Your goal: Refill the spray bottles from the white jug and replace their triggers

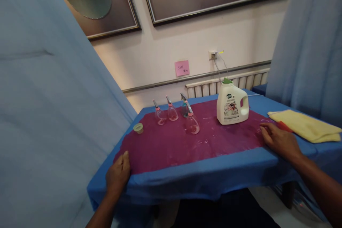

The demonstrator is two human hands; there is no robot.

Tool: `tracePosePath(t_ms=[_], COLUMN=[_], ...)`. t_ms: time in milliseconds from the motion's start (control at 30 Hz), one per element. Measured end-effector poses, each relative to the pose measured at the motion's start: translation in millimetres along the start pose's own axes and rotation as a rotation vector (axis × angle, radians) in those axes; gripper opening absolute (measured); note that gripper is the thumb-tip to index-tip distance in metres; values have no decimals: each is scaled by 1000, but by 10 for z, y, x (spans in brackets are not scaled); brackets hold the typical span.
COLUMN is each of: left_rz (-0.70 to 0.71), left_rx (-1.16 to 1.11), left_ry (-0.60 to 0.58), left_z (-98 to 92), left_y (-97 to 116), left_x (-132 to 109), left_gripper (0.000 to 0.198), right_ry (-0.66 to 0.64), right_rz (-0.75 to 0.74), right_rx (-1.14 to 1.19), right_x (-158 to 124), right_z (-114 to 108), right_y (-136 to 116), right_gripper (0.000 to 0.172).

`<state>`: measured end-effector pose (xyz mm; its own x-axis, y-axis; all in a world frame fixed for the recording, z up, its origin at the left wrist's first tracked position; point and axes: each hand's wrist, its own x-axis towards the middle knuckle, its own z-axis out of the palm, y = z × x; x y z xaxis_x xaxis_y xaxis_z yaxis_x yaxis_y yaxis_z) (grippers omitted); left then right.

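Observation:
A purple plastic sheet [160,153] lies over the blue-covered table. At its left front corner is my left hand [119,172], fingers curled closed with the thumb on top; what they grip, if anything, is hidden. My right hand [280,140] rests on the sheet's right edge, loosely bent, thumb and index finger apart and nothing visible between them. Clear spray bottles with pink collars, one [192,124] nearest me and two others [160,115] [172,113], stand on the sheet beside a teal spray bottle [184,108]. A white detergent jug [231,108] with a green top stands right of them.
A small pale green cup [138,128] sits at the sheet's left. A folded yellow cloth [307,124] lies beyond my right hand, with a red-orange piece [284,126] by it. Blue curtains [53,96] hang on both sides. A radiator [205,89] lines the wall.

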<state>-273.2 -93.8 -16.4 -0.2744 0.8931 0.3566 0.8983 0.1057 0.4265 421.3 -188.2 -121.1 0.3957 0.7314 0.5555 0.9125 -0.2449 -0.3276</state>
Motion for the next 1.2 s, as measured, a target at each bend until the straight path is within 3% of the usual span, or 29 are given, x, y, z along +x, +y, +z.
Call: tracePosePath(t_ms=[300, 867, 1200], left_rz=[1, -31, 73], left_rx=[14, -34, -88], left_ry=[11, 92, 129], left_z=[0, 84, 113], left_y=[2, -106, -144], left_x=[9, 54, 91], left_gripper=[49, 43, 27], right_ry=[40, 42, 54], right_rz=[-1, -12, -49], right_rx=[-1, 14, -24], right_x=[13, -1, 9], right_z=[87, 49, 74], right_y=[58, 31, 57], right_gripper=[50, 52, 44])
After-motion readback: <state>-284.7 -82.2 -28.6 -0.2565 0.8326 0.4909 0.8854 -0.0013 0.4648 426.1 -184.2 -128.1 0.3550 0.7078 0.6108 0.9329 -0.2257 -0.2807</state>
